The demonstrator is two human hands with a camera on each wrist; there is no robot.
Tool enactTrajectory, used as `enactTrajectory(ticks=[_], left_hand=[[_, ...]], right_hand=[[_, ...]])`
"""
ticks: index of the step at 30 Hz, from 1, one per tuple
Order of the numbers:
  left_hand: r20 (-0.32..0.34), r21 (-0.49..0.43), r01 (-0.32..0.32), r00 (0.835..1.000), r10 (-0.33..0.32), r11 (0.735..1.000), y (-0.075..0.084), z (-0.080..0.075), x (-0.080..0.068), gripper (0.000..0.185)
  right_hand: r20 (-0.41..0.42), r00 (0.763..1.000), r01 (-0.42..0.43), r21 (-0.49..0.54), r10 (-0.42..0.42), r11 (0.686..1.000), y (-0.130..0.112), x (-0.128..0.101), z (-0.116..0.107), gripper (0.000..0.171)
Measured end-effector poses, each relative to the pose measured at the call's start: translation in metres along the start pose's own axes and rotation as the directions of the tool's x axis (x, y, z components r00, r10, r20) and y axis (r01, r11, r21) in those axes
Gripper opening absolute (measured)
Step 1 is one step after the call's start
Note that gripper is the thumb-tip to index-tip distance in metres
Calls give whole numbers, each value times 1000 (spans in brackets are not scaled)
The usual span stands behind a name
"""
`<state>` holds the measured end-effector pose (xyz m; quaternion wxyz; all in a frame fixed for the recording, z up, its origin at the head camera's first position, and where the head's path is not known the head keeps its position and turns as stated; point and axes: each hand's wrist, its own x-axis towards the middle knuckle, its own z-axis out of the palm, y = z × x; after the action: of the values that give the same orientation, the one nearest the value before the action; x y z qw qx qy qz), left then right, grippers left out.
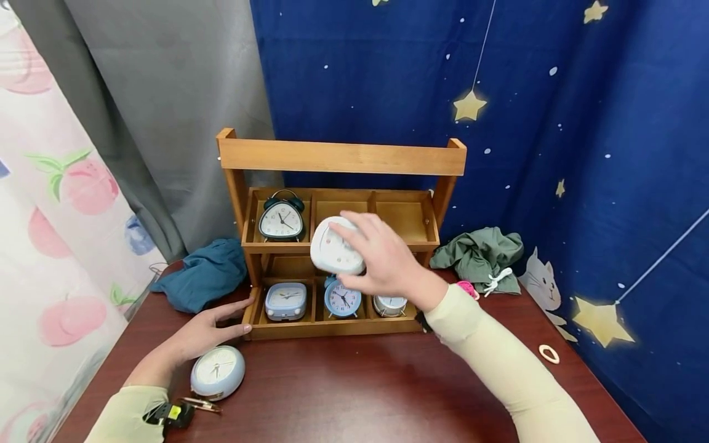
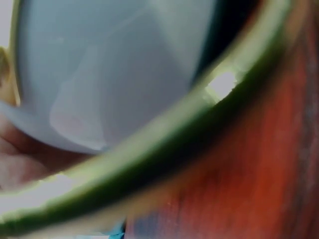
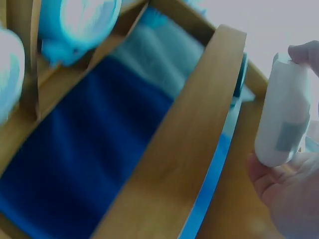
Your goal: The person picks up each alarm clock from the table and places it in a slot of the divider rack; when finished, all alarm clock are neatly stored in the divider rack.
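In the head view my right hand grips a small white clock in front of the wooden shelf, at the height of its upper tray. The clock's back with small knobs faces the head camera. The right wrist view shows this white clock edge-on between thumb and fingers. My left hand rests with extended fingers against the shelf's lower left end. Below it on the table sits a round pale blue clock. The left wrist view is blurred, mostly filled by a curved rim.
A dark green twin-bell clock stands in the upper left compartment. The lower tray holds a blue-grey squarish clock, a blue clock and a partly hidden silver one. Teal cloth and green cloth flank the shelf.
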<state>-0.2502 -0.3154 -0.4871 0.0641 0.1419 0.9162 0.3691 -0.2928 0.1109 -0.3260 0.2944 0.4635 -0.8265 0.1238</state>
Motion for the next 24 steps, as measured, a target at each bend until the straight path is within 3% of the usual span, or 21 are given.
enactTrajectory(ticks=[5, 10, 24], left_hand=[[3, -9, 2, 1000, -2, 1000, -1, 0, 0, 76], [0, 0, -3, 1000, 3, 1000, -1, 0, 0, 77], [-1, 2, 3, 1000, -3, 1000, -2, 0, 1, 79]], right_hand=[[18, 1000, -6, -48, 6, 999, 31, 20, -7, 91], [99, 995, 8, -71, -1, 997, 51, 35, -8, 92], [336, 937, -112, 42, 92, 993, 67, 47, -9, 98]])
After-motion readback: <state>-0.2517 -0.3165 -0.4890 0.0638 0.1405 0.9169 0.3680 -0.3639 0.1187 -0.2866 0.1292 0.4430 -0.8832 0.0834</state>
